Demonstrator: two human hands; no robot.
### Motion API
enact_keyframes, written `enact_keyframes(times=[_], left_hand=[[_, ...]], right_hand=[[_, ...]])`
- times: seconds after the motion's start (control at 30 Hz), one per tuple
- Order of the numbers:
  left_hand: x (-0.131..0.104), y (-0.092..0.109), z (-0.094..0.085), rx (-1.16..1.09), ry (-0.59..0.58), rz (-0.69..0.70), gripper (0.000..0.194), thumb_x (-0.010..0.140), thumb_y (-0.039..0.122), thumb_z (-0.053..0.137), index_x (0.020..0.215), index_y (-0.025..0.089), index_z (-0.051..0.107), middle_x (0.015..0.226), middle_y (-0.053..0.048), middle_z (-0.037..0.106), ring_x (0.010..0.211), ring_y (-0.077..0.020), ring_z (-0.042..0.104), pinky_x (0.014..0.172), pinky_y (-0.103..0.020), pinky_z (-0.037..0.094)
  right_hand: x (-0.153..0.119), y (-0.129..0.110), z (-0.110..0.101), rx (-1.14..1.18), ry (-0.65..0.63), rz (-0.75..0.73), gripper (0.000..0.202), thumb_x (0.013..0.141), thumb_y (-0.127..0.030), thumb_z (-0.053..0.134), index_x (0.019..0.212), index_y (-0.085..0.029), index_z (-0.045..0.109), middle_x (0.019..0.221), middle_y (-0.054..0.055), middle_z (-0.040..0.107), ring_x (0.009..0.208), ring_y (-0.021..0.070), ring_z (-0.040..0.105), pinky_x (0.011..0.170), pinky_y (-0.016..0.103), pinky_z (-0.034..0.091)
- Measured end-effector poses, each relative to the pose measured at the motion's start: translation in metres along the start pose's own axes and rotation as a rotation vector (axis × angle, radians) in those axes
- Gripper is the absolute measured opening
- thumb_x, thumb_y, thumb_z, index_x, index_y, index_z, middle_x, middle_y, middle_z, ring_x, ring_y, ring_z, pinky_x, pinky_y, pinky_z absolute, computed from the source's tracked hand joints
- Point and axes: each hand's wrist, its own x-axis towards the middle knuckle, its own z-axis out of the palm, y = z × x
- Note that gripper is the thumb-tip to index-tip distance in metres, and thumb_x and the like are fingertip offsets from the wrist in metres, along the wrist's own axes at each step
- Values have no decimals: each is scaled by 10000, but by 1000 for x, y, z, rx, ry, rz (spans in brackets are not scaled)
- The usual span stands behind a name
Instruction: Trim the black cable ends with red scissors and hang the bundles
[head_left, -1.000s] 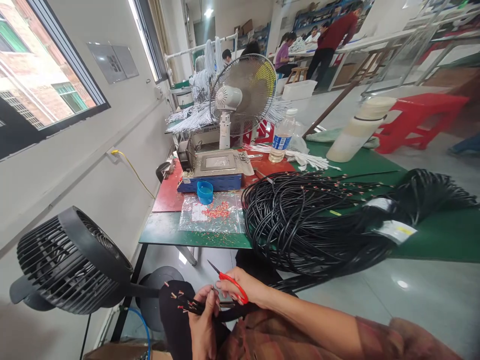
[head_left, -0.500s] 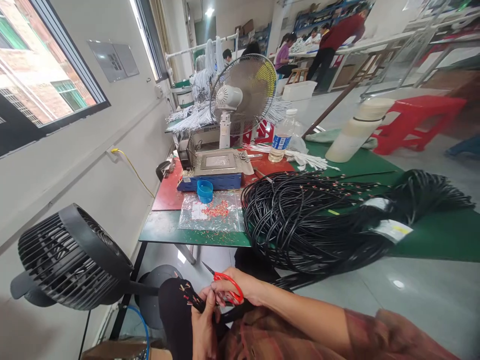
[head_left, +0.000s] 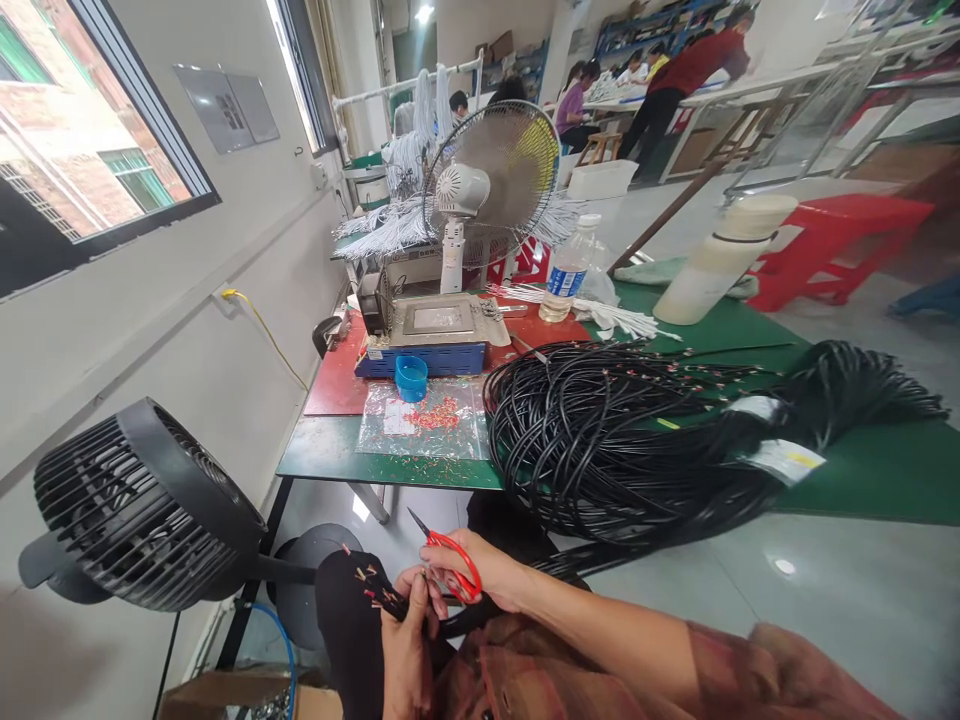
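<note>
My right hand (head_left: pixel 486 572) grips red-handled scissors (head_left: pixel 448 558), their blades pointing up and left. My left hand (head_left: pixel 409 640) is closed around a bunch of black cables (head_left: pixel 375 590) whose stripped red and white wire ends fan out over my dark-trousered knee. The two hands meet at the cable ends, low in the middle of the view. The bunch trails from a large coil of black cable (head_left: pixel 630 440) lying on the green table (head_left: pixel 330 455).
A black floor fan (head_left: pixel 142 510) stands at my left. On the table are a plastic sheet with red wire scraps (head_left: pixel 427 420), a blue cup (head_left: pixel 411 376), a blue-based machine (head_left: pixel 435 335), a desk fan (head_left: pixel 491 190) and a water bottle (head_left: pixel 566 270). People work at far benches.
Both hands with scissors and cable ends have shifted slightly up and left; the scissors stay in the right hand. The view has tilted a little.
</note>
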Motion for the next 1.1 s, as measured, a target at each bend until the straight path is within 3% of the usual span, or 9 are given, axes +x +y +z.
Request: enact_keyframes(times=[0.13, 0.4, 0.63, 1.1], left_hand=[[-1, 2, 2, 4, 13, 17, 250, 771, 361, 534, 619, 164, 556, 560, 25, 509, 562, -71, 430, 549, -218, 346], [2, -1, -4, 10, 34, 40, 270, 771, 365, 534, 598, 157, 541, 520, 31, 472, 502, -60, 347, 472, -225, 247], [1, 0, -2, -11, 27, 45, 263, 764, 360, 547, 595, 158, 548, 537, 26, 494, 522, -65, 373, 488, -221, 266], [0, 0, -1, -40, 47, 28, 248, 747, 334, 576, 573, 159, 545, 530, 23, 496, 526, -66, 390, 497, -214, 306]], right_hand=[[-3, -1, 1, -59, -78, -67, 489, 644, -586, 660, 530, -133, 516, 410, -37, 475, 348, 38, 330, 343, 177, 202], [-2, 19, 0, -246, -28, -241, 483, 735, -581, 593, 617, -112, 573, 535, 13, 590, 399, 53, 400, 404, 178, 270], [0, 14, 6, -4, -27, -108, 527, 711, -621, 587, 585, -110, 561, 424, -22, 485, 376, 44, 343, 382, 172, 243], [0, 19, 5, -33, -29, -101, 534, 669, -626, 622, 571, -104, 567, 425, -15, 503, 370, 38, 345, 376, 167, 250]])
